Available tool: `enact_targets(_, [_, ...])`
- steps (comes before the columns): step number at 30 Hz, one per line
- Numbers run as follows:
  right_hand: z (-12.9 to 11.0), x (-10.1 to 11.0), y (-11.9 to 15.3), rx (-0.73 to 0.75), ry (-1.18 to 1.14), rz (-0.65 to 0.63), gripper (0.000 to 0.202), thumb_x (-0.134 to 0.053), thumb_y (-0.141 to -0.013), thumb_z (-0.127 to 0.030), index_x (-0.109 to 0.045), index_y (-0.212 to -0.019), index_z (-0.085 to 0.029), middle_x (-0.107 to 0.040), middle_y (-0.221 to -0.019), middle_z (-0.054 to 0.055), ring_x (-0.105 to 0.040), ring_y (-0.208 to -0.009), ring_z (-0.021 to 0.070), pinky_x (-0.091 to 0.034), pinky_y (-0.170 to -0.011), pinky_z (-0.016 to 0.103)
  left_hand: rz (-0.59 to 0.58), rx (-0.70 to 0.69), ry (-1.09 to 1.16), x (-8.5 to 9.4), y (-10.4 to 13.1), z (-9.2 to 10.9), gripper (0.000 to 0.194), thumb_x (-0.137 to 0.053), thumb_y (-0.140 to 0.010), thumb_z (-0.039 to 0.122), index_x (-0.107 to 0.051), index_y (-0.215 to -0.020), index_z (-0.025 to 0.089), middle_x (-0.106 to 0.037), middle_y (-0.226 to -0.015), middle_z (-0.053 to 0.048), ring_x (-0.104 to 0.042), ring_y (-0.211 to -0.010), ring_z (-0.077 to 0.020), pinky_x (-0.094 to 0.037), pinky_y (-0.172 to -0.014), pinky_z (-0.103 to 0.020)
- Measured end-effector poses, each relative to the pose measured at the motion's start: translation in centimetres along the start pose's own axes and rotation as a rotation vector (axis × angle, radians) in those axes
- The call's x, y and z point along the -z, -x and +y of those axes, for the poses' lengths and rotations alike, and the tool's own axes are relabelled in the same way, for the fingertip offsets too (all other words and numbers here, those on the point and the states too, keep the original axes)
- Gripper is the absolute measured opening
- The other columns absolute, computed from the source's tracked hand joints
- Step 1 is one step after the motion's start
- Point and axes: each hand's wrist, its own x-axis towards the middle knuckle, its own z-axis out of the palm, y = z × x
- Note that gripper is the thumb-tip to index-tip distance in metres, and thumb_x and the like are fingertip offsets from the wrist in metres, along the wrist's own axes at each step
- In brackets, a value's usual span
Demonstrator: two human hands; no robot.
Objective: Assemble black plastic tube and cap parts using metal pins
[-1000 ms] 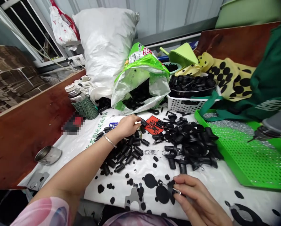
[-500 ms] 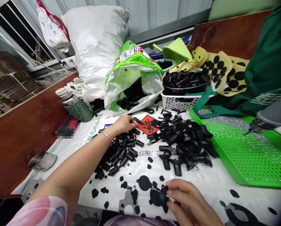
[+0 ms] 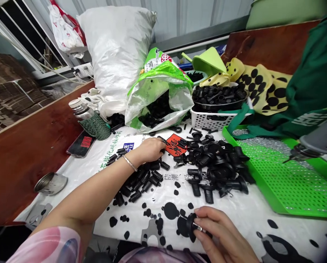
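My left hand (image 3: 152, 149) reaches over the upper part of the pile of small black cylindrical parts (image 3: 144, 179), its fingers curled; what they hold, if anything, is hidden. A dark elongated piece shows just above its fingertips. Near the front edge, my right hand (image 3: 220, 230) pinches a black flanged part (image 3: 191, 227) with a metal piece on it between thumb and fingers. Right of the red printed square (image 3: 176, 144) lies a heap of larger black flanged parts (image 3: 214, 160).
Behind the piles stand an open green-and-white bag (image 3: 158, 98) and a white basket (image 3: 210, 119) bearing black parts. A green perforated tray (image 3: 295, 182) and a grey tool (image 3: 319, 137) are at right. A flask (image 3: 91, 118), phone (image 3: 80, 144) and metal tin (image 3: 50, 183) are at left.
My left hand has shifted slightly right and lower, with its fingers more curled. My right hand keeps its hold on the black flanged part. The whole view has shifted slightly.
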Motion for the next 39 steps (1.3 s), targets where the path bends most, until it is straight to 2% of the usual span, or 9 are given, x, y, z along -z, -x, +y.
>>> enact_targets(4, [0.1, 0.1, -0.1, -0.025, -0.044, 0.011, 0.015, -0.059, -0.080, -0.013, -0.063, -0.093, -0.019, -0.064, -0.097, 0.010, -0.066, -0.086, 0.0195, -0.057, -0.068, 0.024, 0.110, 0.053, 0.203, 0.8, 0.8, -0.1, 0.022, -0.059, -0.074, 0.020, -0.067, -0.094, 0.015, -0.064, -0.091, -0.008, -0.060, -0.084, -0.0219, -0.048, -0.080, -0.035])
enact_targets(8, [0.2, 0.5, -1.1, -0.027, -0.076, 0.015, 0.015, -0.059, -0.080, -0.012, -0.062, -0.093, -0.019, -0.062, -0.097, 0.009, -0.065, -0.087, 0.0185, -0.057, -0.071, 0.026, 0.183, 0.108, 0.576, 1.1, 4.5, 1.7, 0.035, -0.042, -0.090, 0.028, -0.054, -0.117, 0.011, -0.064, -0.089, -0.007, -0.060, -0.068, -0.0117, -0.051, -0.064, -0.025])
enact_targets(11, [-0.4, 0.7, -2.4, 0.012, -0.053, 0.071, 0.020, -0.058, -0.079, -0.008, -0.061, -0.095, -0.019, -0.060, -0.100, 0.009, -0.062, -0.090, 0.0186, -0.055, -0.075, 0.029, 0.165, 0.219, 1.557, 0.3, 8.0, 3.8, 0.031, -0.060, -0.081, 0.031, -0.061, -0.106, 0.013, -0.063, -0.078, -0.004, -0.060, -0.060, -0.0097, -0.052, -0.060, -0.024])
enact_targets(13, [-1.1, 0.7, -3.3, 0.057, -0.027, 0.103, 0.023, -0.058, -0.078, -0.005, -0.061, -0.097, -0.019, -0.060, -0.102, 0.009, -0.060, -0.092, 0.0191, -0.054, -0.076, 0.030, 0.129, 0.253, 1.885, -0.8, 9.9, 5.0, 0.027, -0.067, -0.077, 0.029, -0.064, -0.097, 0.012, -0.064, -0.078, -0.004, -0.061, -0.060, -0.0096, -0.053, -0.060, -0.023])
enact_targets(15, [-2.0, 0.5, -4.1, 0.120, 0.009, 0.115, 0.026, -0.058, -0.078, -0.003, -0.061, -0.099, -0.019, -0.059, -0.104, 0.010, -0.060, -0.093, 0.0188, -0.054, -0.076, 0.031, 0.114, 0.291, 2.040, -2.1, 11.2, 5.9, 0.024, -0.068, -0.076, 0.027, -0.064, -0.094, 0.011, -0.066, -0.079, -0.005, -0.063, -0.060, -0.0099, -0.054, -0.059, -0.021])
enact_targets(21, [-3.3, 0.2, -5.2, 0.325, 0.164, 0.018, 0.031, -0.059, -0.077, -0.005, -0.058, -0.105, -0.018, -0.059, -0.103, 0.010, -0.061, -0.090, 0.0190, -0.057, -0.074, 0.031, 0.098, 0.382, 2.193, -4.6, 12.5, 6.7, 0.024, -0.071, -0.075, 0.027, -0.063, -0.089, 0.009, -0.067, -0.074, -0.005, -0.064, -0.057, -0.0103, -0.055, -0.056, -0.021])
enact_targets(32, [-3.3, -1.1, -6.0, 0.483, 0.246, -0.084, 0.021, -0.058, -0.078, -0.008, -0.060, -0.096, -0.018, -0.063, -0.092, 0.008, -0.063, -0.084, 0.0180, -0.057, -0.073, 0.033, 0.077, 0.354, 2.136, -5.5, 13.4, 7.2, 0.030, -0.075, -0.070, 0.032, -0.061, -0.084, 0.009, -0.066, -0.063, -0.004, -0.063, -0.050, -0.0108, -0.053, -0.050, -0.019])
enact_targets(35, [-2.8, -1.5, -5.8, 0.490, 0.224, -0.113, 0.022, -0.057, -0.078, -0.007, -0.061, -0.097, -0.018, -0.063, -0.093, 0.009, -0.062, -0.085, 0.0184, -0.057, -0.073, 0.032, 0.097, 0.362, 2.049, -5.5, 13.6, 7.5, 0.035, -0.076, -0.068, 0.038, -0.060, -0.080, 0.009, -0.064, -0.059, -0.003, -0.059, -0.045, -0.0087, -0.049, -0.046, -0.017])
enact_targets(39, [-2.2, -1.7, -5.4, 0.362, 0.146, -0.118, 0.021, -0.056, -0.079, -0.007, -0.060, -0.098, -0.017, -0.062, -0.097, 0.010, -0.062, -0.089, 0.0180, -0.056, -0.076, 0.030, 0.067, 0.357, 1.957, -5.4, 13.8, 7.4, 0.039, -0.075, -0.068, 0.043, -0.056, -0.081, 0.011, -0.062, -0.052, -0.001, -0.054, -0.039, -0.0060, -0.042, -0.041, -0.013])
